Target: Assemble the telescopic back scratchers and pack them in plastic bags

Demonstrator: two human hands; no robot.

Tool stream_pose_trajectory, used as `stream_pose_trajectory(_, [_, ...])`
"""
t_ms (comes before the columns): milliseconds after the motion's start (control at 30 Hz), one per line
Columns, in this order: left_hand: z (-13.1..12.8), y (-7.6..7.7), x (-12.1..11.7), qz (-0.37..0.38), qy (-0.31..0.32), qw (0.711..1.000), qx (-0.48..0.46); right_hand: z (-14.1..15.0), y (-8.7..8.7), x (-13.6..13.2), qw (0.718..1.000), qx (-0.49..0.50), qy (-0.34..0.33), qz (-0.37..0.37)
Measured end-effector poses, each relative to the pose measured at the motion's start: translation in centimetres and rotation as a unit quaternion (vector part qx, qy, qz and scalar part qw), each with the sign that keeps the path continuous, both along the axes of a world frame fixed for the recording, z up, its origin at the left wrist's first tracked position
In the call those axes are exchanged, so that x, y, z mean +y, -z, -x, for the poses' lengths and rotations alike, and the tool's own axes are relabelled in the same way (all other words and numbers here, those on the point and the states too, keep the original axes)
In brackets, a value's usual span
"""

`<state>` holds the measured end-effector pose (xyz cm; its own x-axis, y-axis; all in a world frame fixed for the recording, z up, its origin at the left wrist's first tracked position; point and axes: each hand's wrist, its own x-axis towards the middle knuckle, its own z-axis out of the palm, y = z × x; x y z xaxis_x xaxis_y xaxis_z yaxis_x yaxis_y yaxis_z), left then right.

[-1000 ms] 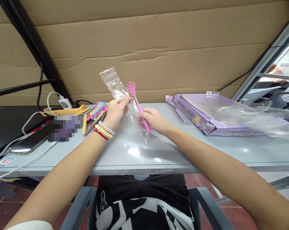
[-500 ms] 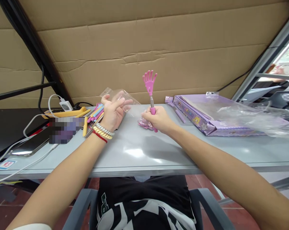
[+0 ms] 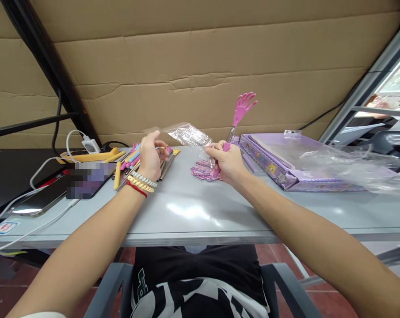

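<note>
My right hand (image 3: pixel 229 161) is closed around the pink handle of a back scratcher (image 3: pixel 242 108), whose hand-shaped head points up and right on a metal shaft. A clear plastic bag (image 3: pixel 189 134) stretches leftward from my right fingers, its far end passing behind my left thumb. My left hand (image 3: pixel 150 155) is raised with its fingers loosely curled and apart, holding nothing that I can see. Beside and behind it lie several more back scratchers (image 3: pixel 131 159) in pink, blue and yellow. Below my right hand, small printed purple-pink cards (image 3: pixel 203 170) lie in a loose pile.
A purple box (image 3: pixel 292 163) with crumpled clear plastic (image 3: pixel 348 161) on top stands on the right of the table (image 3: pixel 186 221). Phones (image 3: pixel 42 194) and white cables (image 3: pixel 50 216) occupy the left. A cardboard panel (image 3: pixel 186 57) rises behind the table.
The back scratcher moved right and up in my right hand and came out of the bag. The bag shifted toward my right fingers. My left hand let go of it, and the printed cards came into view.
</note>
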<state>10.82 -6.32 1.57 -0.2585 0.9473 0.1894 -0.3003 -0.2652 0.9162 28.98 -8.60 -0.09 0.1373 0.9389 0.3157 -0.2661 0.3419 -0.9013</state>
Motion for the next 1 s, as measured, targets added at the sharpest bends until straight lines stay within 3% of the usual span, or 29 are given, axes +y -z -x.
stream_pose_trajectory(167, [-0.6, 0.3, -0.9, 0.006, 0.173, 0.980, 0.099, 0.0, 0.1, -0.1, 1.000, -0.003, -0.031, 0.005])
stream_pose_trajectory(267, [-1.2, 0.5, -1.4, -0.019, 0.228, 0.967, 0.116, 0.0, 0.2, -0.1, 0.998, -0.027, -0.056, 0.012])
stream_pose_trajectory(367, [-1.3, 0.7, -1.2, -0.014, 0.208, 0.972, 0.111, 0.0, 0.3, -0.3, 0.992, -0.102, -0.071, 0.026])
stream_pose_trajectory(467, [-0.7, 0.6, -0.5, -0.017, 0.151, 0.984, 0.095, -0.3, 0.0, -0.5, 0.966, -0.257, -0.025, 0.009])
stream_pose_trajectory(533, [-0.1, 0.6, 0.1, -0.024, 0.110, 0.990, 0.081, -0.8, -0.3, -0.5, 0.921, -0.386, 0.046, -0.038])
stream_pose_trajectory(600, [0.5, 0.5, 0.5, -0.032, 0.078, 0.994, 0.063, -1.4, -0.6, -0.4, 0.857, -0.499, 0.105, -0.072])
stream_pose_trajectory(667, [0.9, 0.4, 0.8, -0.033, 0.059, 0.997, 0.048, -2.1, -0.8, -0.2, 0.806, -0.572, 0.141, -0.067])
stream_pose_trajectory(733, [1.0, 0.2, 0.8, -0.025, 0.043, 0.998, 0.039, -2.7, -1.0, 0.0, 0.779, -0.605, 0.160, -0.045])
stream_pose_trajectory(833, [0.9, -0.1, 0.6, -0.013, 0.022, 0.999, 0.030, -3.3, -1.1, 0.4, 0.769, -0.617, 0.164, -0.029])
stream_pose_trajectory(1000, [0.9, -0.4, 0.6, -0.014, 0.025, 1.000, 0.004, -4.0, -1.1, 0.8, 0.812, -0.563, 0.138, -0.070])
